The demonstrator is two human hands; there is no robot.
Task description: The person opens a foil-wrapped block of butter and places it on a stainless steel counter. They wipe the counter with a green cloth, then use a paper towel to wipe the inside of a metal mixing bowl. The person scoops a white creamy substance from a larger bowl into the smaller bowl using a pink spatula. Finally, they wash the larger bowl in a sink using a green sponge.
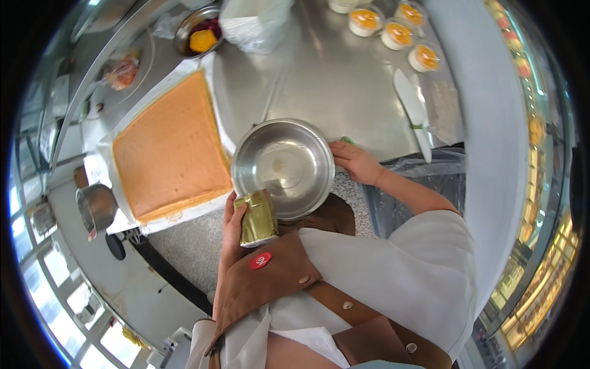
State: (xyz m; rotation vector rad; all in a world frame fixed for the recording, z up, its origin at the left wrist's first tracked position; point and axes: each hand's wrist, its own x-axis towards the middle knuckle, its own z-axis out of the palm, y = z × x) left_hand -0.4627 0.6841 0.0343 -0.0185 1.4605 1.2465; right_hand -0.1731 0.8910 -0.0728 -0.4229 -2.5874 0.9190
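Observation:
A gold foil-wrapped block is in my left hand, the thumb lying across its side. The block overlaps the lower left rim of a round stainless steel bowl. My right hand grips that bowl at its right rim; the thumb is hard to make out. Some cloudy marks show on the bowl's bottom, which holds no food that I can see. Just behind my right fingers is a small green thing, mostly hidden.
Left of the bowl lies a flat sponge cake sheet on white paper. A metal pot stands beyond it. Several dessert cups sit at the back right, above a white-bladed knife. A lined bin is below the counter edge.

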